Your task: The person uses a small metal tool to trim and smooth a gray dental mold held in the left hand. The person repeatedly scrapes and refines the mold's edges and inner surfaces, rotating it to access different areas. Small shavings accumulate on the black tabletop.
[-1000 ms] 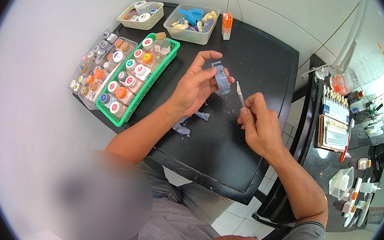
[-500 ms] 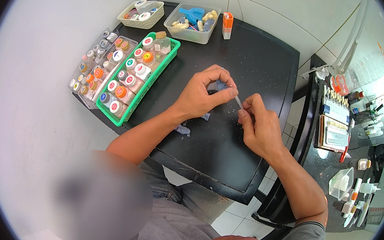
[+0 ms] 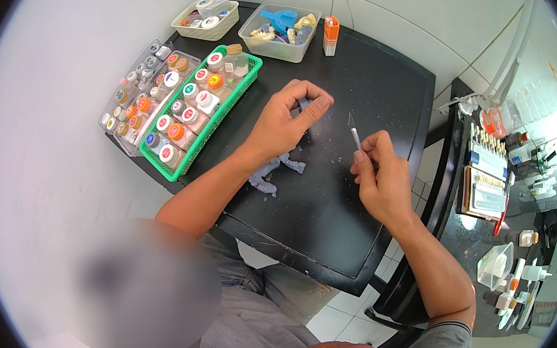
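My right hand [image 3: 382,183] is closed around the grey handle of a thin craft knife [image 3: 356,138], its narrow blade pointing up and away over the black table. To its left, my left hand [image 3: 288,118] curls thumb against fingers around a small blue-grey piece [image 3: 304,103], mostly hidden behind the fingers. The blade stands apart from that piece. Below the left hand, a curved blue-grey strip of moulded material [image 3: 266,175] lies on the table, with small crumbs scattered about.
A green basket of jars [image 3: 194,157] and clear racks of small bottles [image 3: 128,94] line the left side. Toward the wall stand a cream basket [image 3: 204,33], a clear tub of dental models [image 3: 269,50] and an orange-white box [image 3: 330,36]. Shade guides [image 3: 486,185] lie on the right-hand counter.
The knife has drawn away from the left hand and its blade now points up. My left hand has shifted slightly left and up, uncovering more of the blue-grey strip.
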`<state>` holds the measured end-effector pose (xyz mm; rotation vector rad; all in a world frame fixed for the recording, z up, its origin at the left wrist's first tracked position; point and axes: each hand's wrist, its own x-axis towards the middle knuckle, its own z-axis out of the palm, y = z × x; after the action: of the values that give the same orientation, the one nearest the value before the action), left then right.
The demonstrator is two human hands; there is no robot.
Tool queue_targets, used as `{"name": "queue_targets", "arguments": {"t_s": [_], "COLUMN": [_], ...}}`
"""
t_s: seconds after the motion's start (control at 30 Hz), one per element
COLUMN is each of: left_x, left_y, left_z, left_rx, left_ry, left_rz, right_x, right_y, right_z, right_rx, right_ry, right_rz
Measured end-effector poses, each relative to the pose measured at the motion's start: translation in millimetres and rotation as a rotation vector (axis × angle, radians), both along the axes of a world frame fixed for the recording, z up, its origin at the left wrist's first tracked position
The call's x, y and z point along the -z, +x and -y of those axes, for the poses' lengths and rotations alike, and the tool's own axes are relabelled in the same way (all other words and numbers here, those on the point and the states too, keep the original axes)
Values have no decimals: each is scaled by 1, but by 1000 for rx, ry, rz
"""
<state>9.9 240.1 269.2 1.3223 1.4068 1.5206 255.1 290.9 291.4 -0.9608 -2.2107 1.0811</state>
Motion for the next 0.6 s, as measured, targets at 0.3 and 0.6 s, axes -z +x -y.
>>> {"name": "queue_targets", "arguments": {"t_s": [0.3,0.6], "left_x": [12,11], "left_y": [7,15], "left_z": [-7,-27], "left_rx": [103,181], "left_ry": [29,-1], "left_rz": [-51,189], "right_x": [0,15], "right_y": [7,7], "right_z": [-9,-38], "right_rx": [18,102], "right_ry": [-143,-278], "right_rz": [-44,-261]}}
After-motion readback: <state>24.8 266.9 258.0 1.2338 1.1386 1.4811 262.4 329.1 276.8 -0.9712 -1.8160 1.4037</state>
